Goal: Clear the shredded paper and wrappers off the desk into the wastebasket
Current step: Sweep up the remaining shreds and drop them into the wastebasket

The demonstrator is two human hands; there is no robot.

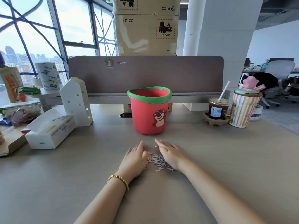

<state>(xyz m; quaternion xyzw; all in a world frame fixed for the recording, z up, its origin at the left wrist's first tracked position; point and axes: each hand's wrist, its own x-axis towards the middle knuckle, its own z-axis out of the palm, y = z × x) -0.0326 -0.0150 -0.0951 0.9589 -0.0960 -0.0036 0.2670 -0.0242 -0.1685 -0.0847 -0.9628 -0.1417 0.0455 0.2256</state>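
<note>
Where flat left hand [135, 156] and right hand [168, 153] meet, shredded paper [156, 160] lies partly hidden.

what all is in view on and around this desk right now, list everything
shredded paper: one small pile, white-lilac, on the desk between both hands
wastebasket: one, red, green rim, upright behind the pile
desk: one, grey-beige
tissue box: one, white, left
house-shaped holder: one, white, behind the tissues
wrappers: several, mixed colours, far left
iced coffee cup: one, dark, in a cardboard carrier, right
striped tumbler: one, pastel, far right
cardboard boxes: two stacked, behind the divider
left hand: flat, left of pile
right hand: flat, right of pile
</note>
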